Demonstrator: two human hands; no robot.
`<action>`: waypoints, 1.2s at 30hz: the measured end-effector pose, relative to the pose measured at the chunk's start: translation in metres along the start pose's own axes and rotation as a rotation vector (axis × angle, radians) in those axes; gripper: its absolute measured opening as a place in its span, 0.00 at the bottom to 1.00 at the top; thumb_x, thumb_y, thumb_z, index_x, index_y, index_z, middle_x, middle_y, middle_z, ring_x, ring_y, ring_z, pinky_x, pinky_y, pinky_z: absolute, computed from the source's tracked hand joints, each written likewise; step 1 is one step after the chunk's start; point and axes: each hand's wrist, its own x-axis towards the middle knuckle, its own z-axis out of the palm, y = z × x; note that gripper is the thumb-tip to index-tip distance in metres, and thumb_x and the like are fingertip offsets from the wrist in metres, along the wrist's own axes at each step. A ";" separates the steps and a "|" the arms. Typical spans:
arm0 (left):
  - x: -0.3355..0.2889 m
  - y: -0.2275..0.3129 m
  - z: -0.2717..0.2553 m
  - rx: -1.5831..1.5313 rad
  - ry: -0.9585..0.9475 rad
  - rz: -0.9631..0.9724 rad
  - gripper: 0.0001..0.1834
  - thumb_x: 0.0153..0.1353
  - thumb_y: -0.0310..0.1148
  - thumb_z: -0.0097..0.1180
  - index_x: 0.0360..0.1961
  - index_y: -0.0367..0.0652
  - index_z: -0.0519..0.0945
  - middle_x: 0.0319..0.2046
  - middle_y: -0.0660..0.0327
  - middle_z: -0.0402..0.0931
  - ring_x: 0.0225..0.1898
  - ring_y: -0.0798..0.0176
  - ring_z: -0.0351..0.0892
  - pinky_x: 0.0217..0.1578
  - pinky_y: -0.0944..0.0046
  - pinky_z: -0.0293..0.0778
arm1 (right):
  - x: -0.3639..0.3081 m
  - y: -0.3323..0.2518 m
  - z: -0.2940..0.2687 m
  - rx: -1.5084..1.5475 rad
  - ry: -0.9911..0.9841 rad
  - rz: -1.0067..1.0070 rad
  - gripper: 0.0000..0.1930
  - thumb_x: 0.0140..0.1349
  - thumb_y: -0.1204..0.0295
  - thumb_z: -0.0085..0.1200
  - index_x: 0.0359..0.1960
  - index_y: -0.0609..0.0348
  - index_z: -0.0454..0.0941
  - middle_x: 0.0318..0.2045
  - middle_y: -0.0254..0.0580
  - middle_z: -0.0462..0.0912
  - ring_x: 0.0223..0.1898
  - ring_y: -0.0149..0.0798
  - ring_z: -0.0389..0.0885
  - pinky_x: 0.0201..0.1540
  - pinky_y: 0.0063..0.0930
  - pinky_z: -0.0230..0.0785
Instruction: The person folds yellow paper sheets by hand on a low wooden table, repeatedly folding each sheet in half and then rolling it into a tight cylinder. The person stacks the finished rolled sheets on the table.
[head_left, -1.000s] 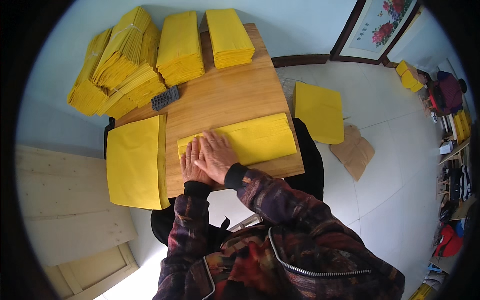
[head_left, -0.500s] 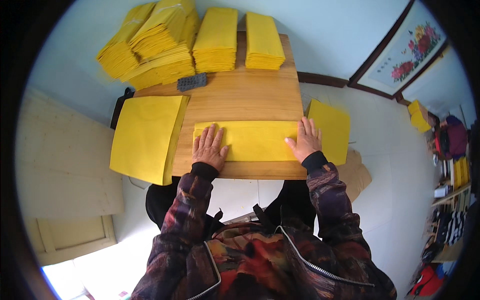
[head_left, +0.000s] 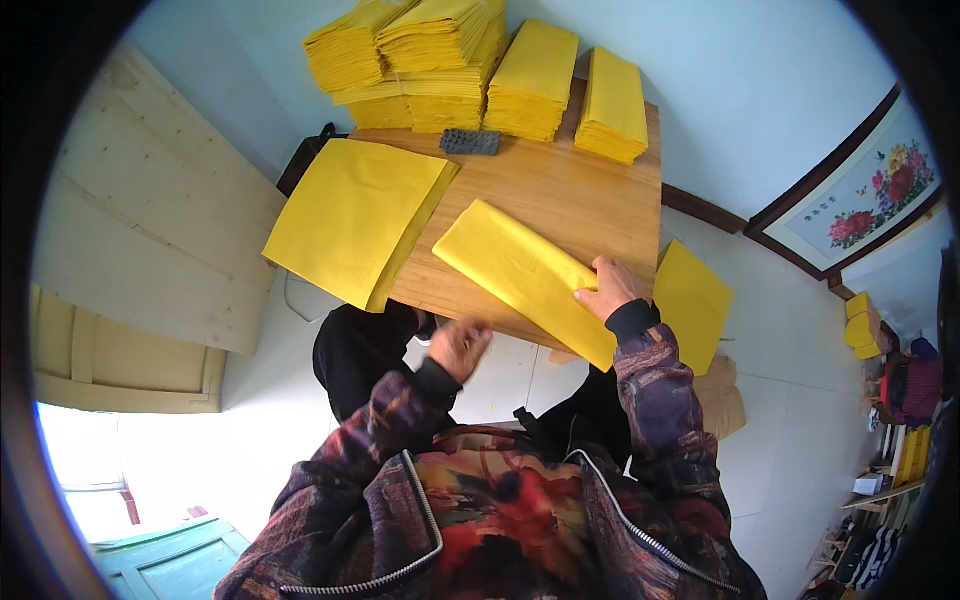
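Observation:
A folded yellow sheet (head_left: 525,275), paper or thin cloth by its look, lies slantwise on the wooden table, its near corner jutting past the front edge. My right hand (head_left: 613,292) grips its right long edge, thumb on top and fingers round the far side. Away from the sheet, my left hand (head_left: 460,348) hangs in front of the table edge. Its fingers are loosely bent and a little blurred, and nothing shows in them. To the left, a pile of flat yellow sheets (head_left: 360,215) overhangs the table's left and front edges.
Several tall stacks of folded yellow sheets (head_left: 535,80) line the back of the table (head_left: 560,185). A dark grey textured block (head_left: 470,142) sits before them. More yellow sheets (head_left: 693,305) are beyond the right edge. A framed flower picture (head_left: 860,200) leans at the right wall.
The folded sheet has turned from lying straight to slanting, its right end now nearer me. My left hand has left it and drawn back; my right hand has taken hold of its edge.

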 end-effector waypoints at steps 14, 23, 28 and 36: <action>0.003 -0.001 0.031 -1.124 -0.181 -0.676 0.19 0.66 0.44 0.51 0.48 0.39 0.76 0.41 0.56 0.80 0.40 0.57 0.82 0.45 0.57 0.77 | -0.013 0.016 0.024 0.675 -0.292 0.019 0.10 0.60 0.69 0.51 0.32 0.64 0.79 0.20 0.39 0.81 0.18 0.30 0.77 0.21 0.26 0.67; 0.008 0.000 0.041 -1.098 -0.147 -0.691 0.18 0.63 0.42 0.55 0.45 0.37 0.77 0.39 0.56 0.81 0.39 0.57 0.83 0.44 0.56 0.79 | -0.011 0.016 0.038 0.521 -0.144 -0.120 0.11 0.53 0.66 0.59 0.27 0.63 0.81 0.24 0.50 0.82 0.28 0.45 0.81 0.33 0.37 0.72; 0.012 -0.007 0.045 -1.046 -0.103 -0.698 0.17 0.62 0.37 0.55 0.45 0.32 0.76 0.41 0.54 0.80 0.38 0.56 0.83 0.42 0.55 0.80 | -0.003 0.001 0.044 0.505 -0.079 -0.070 0.16 0.51 0.62 0.62 0.33 0.65 0.79 0.28 0.52 0.83 0.31 0.47 0.82 0.36 0.37 0.73; 0.005 -0.002 0.030 -1.053 -0.115 -0.667 0.18 0.62 0.35 0.57 0.48 0.33 0.76 0.43 0.54 0.80 0.40 0.56 0.82 0.45 0.55 0.79 | 0.023 -0.033 0.047 0.694 -0.262 -0.080 0.21 0.48 0.64 0.63 0.38 0.69 0.77 0.33 0.54 0.83 0.34 0.44 0.82 0.39 0.34 0.73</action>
